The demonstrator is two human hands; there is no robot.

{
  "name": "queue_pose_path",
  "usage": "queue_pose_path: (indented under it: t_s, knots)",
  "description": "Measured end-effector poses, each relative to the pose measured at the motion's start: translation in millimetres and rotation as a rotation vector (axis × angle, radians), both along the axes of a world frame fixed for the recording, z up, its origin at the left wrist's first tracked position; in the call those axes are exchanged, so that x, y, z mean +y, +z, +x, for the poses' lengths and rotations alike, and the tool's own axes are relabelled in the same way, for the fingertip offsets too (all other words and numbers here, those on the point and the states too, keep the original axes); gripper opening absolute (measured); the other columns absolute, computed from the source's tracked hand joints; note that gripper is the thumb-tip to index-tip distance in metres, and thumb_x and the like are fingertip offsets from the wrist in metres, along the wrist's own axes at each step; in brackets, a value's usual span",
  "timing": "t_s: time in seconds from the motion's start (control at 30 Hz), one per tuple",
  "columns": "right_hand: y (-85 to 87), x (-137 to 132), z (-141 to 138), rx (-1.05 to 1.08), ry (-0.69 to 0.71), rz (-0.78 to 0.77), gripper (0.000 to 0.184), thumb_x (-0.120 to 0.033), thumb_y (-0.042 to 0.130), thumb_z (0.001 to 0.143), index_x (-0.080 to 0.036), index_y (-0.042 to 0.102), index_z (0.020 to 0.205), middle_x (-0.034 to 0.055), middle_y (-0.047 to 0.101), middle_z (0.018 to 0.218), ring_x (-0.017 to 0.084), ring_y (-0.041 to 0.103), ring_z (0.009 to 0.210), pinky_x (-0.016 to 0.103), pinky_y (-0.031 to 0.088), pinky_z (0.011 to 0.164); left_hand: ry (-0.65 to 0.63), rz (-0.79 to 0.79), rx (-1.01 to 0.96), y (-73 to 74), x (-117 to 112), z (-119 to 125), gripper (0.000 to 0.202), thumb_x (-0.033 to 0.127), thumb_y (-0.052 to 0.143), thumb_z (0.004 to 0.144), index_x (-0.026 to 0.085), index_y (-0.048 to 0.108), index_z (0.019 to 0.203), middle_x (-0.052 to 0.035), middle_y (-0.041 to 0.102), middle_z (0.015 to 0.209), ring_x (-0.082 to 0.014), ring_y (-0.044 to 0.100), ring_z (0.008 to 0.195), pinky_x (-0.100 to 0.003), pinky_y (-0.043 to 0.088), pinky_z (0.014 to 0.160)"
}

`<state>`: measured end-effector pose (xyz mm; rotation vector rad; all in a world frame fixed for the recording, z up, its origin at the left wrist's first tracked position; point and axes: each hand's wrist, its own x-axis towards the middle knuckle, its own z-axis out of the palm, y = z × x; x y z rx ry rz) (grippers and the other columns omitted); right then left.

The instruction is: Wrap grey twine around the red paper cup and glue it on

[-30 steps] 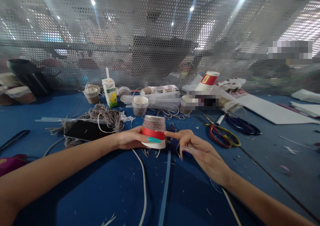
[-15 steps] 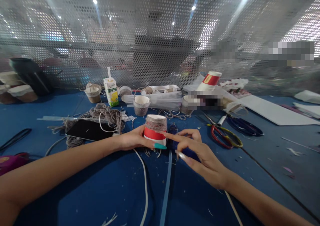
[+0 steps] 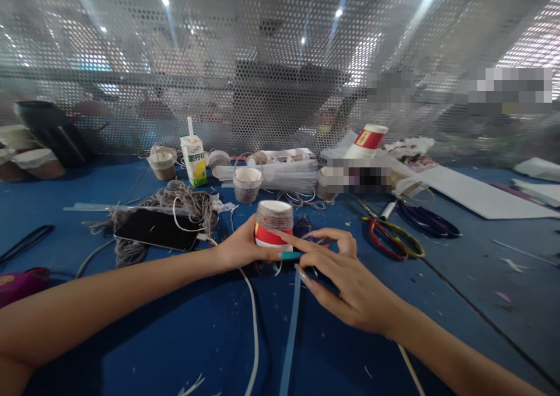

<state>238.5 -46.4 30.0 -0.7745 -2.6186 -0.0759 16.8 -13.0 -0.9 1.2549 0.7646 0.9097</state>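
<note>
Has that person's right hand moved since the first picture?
Yes. Judged against the scissors lying on the table, the right hand has shifted left, away from them.

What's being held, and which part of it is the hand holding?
The left hand holds the string-wrapped cup by the lower part of its side, below the string.

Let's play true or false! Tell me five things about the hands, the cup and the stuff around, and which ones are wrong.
1. The left hand holds the cup. True.
2. The right hand is holding a phone. False: the right hand is at the cup; the phone lies to the cup's left.
3. Grey cord goes around the cup's upper part. True.
4. The cup's band is green. False: it is red.
5. A straw sticks out of the drink carton. True.
</note>
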Motion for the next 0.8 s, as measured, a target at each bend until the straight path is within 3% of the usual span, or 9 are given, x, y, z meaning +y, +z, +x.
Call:
queue_pose_path:
  t_s: [0.17, 0.33, 0.67, 0.8]
  knots:
    - [1.7, -2, -4, -0.034, 0.004, 0.034, 0.014, -0.021, 0.047, 0.085, -0.026, 0.054, 0.096, 0.0032, 0.059, 0.136, 0.03, 0.05, 0.109, 0.05, 0.042, 0.086, 0.056, 0.057, 0.024, -7.2, -1, 3, 0.07, 0.031, 0.087, 0.052, 0.016, 0.047, 0.108, -0.0077, 0.062, 0.105, -0.0226, 0.059, 0.099, -0.043, 0.045, 0.093]
    - [3.8, -6, -11, -0.09, -0.003, 0.02, 0.014, -0.021, 0.045, 0.086, -0.024, 0.056, 0.096, 0.0057, 0.062, 0.131, 0.031, 0.051, 0.108, 0.049, 0.045, 0.083, 0.063, 0.134, 0.133, -12.2, 0, 1, 0.07, 0.042, 0.086, 0.053, 0.015, 0.047, 0.105, -0.0091, 0.062, 0.103, -0.0256, 0.06, 0.099, -0.045, 0.045, 0.091]
    - [0.3, -10, -8, -0.006, 0.07, -0.002, 0.013, -0.019, 0.048, 0.082, -0.025, 0.053, 0.093, 0.0048, 0.06, 0.133, 0.028, 0.051, 0.107, 0.046, 0.042, 0.086, 0.107, 0.169, 0.168, -13.7, -2, 0, 0.067, 0.044, 0.082, 0.058, 0.015, 0.045, 0.106, -0.0084, 0.062, 0.1, -0.0232, 0.06, 0.092, -0.041, 0.046, 0.085]
    - [-1.5, -9, -8, -0.02, -0.012, 0.012, 0.012, -0.025, 0.048, 0.084, -0.026, 0.054, 0.095, 0.0035, 0.057, 0.137, 0.03, 0.048, 0.114, 0.048, 0.038, 0.09, 0.088, 0.173, 0.19, -12.9, -3, 0, 0.064, 0.043, 0.081, 0.061, 0.016, 0.046, 0.108, -0.0083, 0.062, 0.104, -0.0236, 0.06, 0.097, -0.042, 0.046, 0.089]
